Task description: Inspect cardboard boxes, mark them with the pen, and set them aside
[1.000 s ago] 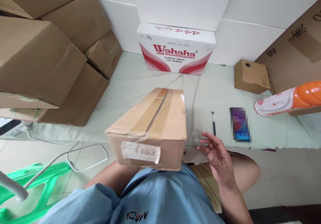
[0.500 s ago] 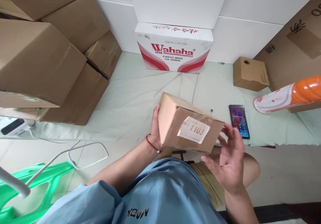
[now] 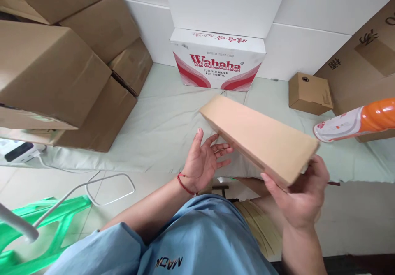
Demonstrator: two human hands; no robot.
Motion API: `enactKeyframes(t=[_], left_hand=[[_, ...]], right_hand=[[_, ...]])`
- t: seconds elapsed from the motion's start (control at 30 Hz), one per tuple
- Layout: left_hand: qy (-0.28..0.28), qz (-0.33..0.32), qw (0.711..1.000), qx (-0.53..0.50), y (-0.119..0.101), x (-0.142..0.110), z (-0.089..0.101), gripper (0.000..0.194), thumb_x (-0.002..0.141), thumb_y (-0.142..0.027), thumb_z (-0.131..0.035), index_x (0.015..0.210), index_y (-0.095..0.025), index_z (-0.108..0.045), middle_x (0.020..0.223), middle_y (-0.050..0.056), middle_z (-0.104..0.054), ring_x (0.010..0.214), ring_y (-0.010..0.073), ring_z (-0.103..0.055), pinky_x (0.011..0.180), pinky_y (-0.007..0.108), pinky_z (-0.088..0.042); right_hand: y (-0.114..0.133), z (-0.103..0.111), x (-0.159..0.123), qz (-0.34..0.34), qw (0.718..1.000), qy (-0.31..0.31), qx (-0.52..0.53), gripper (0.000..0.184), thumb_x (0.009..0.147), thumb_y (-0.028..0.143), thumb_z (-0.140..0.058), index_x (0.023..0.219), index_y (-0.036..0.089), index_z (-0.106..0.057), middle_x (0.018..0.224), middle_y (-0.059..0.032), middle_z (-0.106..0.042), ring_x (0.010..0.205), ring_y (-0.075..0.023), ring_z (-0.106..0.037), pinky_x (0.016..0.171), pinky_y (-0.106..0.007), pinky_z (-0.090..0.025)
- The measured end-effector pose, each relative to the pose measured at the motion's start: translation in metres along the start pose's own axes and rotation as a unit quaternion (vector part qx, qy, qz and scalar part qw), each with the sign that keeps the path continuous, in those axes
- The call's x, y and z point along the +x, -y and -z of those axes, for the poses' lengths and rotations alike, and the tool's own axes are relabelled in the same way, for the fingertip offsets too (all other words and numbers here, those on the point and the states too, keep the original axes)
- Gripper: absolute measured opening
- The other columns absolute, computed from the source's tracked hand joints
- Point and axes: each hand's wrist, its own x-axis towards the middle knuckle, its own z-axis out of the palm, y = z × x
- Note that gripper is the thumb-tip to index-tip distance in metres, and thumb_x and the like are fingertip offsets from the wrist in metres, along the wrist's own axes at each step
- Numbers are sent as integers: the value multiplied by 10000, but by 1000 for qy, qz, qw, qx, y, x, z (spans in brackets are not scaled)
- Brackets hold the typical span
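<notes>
A plain brown cardboard box (image 3: 257, 137) is tilted in the air above the near edge of the table, a blank side turned up to me. My right hand (image 3: 304, 192) grips its lower right end, the thumb on the near side and the fingers partly hidden behind. To the left of it, my left hand (image 3: 208, 162), a red cord bracelet on its wrist, is open with palm up and fingers apart. Its fingertips come close to the box's underside; whether they touch it I cannot tell.
A white and red Wahaha water carton (image 3: 219, 63) stands against the wall. Large cardboard boxes (image 3: 49, 77) are stacked at left. A small brown box (image 3: 310, 92) and an orange bottle (image 3: 354, 121) are at right. A white cable (image 3: 117, 176) hangs above a green stool (image 3: 52, 221).
The box has been turned, so its labelled face no longer shows, and it has shifted right. My left hand has let go of it; my right hand has closed on its right end.
</notes>
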Motion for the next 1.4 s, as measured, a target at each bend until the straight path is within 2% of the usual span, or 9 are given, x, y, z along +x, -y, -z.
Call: enactKeyframes(t=[0.17,0.27,0.4,0.53,0.7,0.93,1.1,1.27,1.4], left_hand=[[-89,-117,982,115,-3,-3,20,487,843,-492,-860,1231,-254,-688,1360,93,-700,1374,304,-619,1116,451,-504],[-46,-170,972,156,-3,-1,30,547,777,-299,-816,1317,-284,-733,1524,79,-665,1523,319,-510,1216,459,-441],[64,-186,968,155,-4,-4,33,421,846,-380,-748,1240,-269,-846,1531,91,-692,1546,377,-502,1178,464,-508],[73,-269,940,195,-10,-11,28,431,968,-529,-689,1271,-274,-859,1516,103,-711,1518,378,-543,1186,476,-514],[85,-350,894,268,-20,-22,31,401,1005,-517,-675,1267,-283,-868,1451,101,-763,1465,379,-600,1285,503,-399],[106,-371,868,311,-23,-30,44,359,1058,-452,-629,1291,-315,-864,1427,88,-780,1402,357,-646,1245,491,-437],[101,-455,844,268,-34,-23,55,431,1023,-473,-672,1404,-316,-797,1512,86,-718,1506,350,-571,1270,501,-465],[8,-477,831,284,-59,-17,58,635,934,-666,-787,1495,-388,-683,1630,65,-578,1590,389,-461,1170,546,-602],[-51,-462,808,362,-75,-10,49,791,829,-526,-956,1520,-394,-595,1631,76,-543,1585,381,-475,1110,513,-662]], right_hand=[[-25,31,-13,-154,984,-67,60,887,642,410,-1041,1421,236,-654,1449,-162,-708,1458,-415,-615,1186,-665,-535],[-40,45,-26,-266,952,-46,146,798,720,442,-977,1439,258,-683,1453,-147,-730,1412,-404,-661,1114,-638,-600],[-52,48,-35,-363,915,-21,174,747,884,540,-847,1562,327,-616,1448,-108,-750,1233,-323,-758,912,-512,-709],[-56,48,-31,-424,882,12,207,707,979,809,-614,1488,324,-695,1212,-115,-837,913,-299,-821,542,-385,-684],[-56,54,-20,-448,859,86,235,981,891,1028,-413,1210,193,-817,866,-174,-832,623,-344,-798,411,-409,-617],[-53,52,-15,-435,875,52,207,888,840,1005,-576,1114,184,-774,647,-101,-744,442,-275,-688,333,-327,-514],[-39,41,-28,-444,852,175,217,866,909,974,-514,990,162,-803,828,-186,-820,479,-227,-690,383,-307,-539],[-8,10,-56,-420,799,353,246,785,1027,852,-483,1048,136,-803,1002,-207,-836,606,-208,-766,509,-288,-616],[6,-5,-64,-406,782,394,261,735,1067,810,-451,1080,146,-766,1032,-181,-830,620,-175,-768,511,-246,-597]])
